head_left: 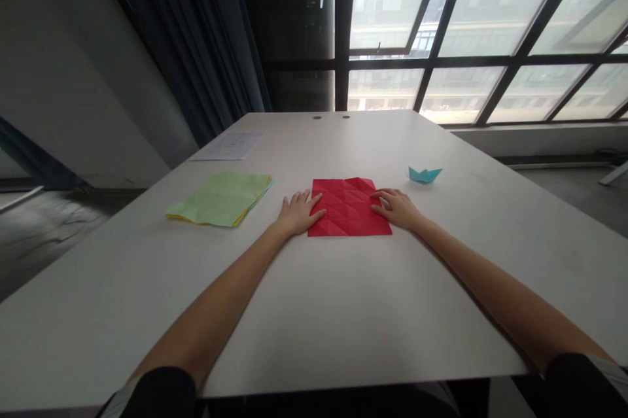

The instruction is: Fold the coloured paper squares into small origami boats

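Bare table (363, 307) opens wide between the forearms (240, 287) and again past the red paper (347, 209), running to the far edge. On the left, only a narrow lane separates the left hand (296, 214) from the pile of paper (220, 199) — flat and low. A blue paper boat (424, 176) stands beyond the right hand (400, 210), blocking a straight reach forward-right — with room around it on either side.

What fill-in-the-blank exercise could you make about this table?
1. The left hand and right hand are at the edges of a sheet coloured ____.
2. The paper pile has a top sheet coloured ____.
3. The small blue folded paper looks like a ____.
4. It lies nearer the ____ hand.

Missing words: red; green; boat; right.
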The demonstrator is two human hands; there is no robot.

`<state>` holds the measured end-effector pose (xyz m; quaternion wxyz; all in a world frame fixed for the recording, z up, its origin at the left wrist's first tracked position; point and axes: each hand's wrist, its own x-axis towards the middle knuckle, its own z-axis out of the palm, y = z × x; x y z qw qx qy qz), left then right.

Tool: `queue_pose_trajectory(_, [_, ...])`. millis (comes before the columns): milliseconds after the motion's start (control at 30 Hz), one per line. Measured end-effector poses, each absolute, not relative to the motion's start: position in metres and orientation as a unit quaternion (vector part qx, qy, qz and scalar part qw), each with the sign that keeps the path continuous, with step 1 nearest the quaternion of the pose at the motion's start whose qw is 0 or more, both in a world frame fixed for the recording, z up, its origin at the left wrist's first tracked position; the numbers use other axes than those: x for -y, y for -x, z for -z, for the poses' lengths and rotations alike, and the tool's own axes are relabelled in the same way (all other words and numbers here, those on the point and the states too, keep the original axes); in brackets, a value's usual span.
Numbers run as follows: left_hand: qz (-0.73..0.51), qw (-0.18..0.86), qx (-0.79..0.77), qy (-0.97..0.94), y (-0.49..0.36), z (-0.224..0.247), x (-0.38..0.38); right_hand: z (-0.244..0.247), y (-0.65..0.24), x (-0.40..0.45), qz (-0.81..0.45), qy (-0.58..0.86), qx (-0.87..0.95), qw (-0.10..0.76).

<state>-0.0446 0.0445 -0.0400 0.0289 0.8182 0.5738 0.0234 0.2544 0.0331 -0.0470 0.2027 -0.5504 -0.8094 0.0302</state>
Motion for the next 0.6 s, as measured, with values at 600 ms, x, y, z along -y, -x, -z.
queue_pose_trajectory(600, [-0.209, 0.078, -0.596, -0.771, 0.052, 0.044, -0.054, 0.059, -0.264, -0.045, -0.117, 0.581, 0.757, 0.275])
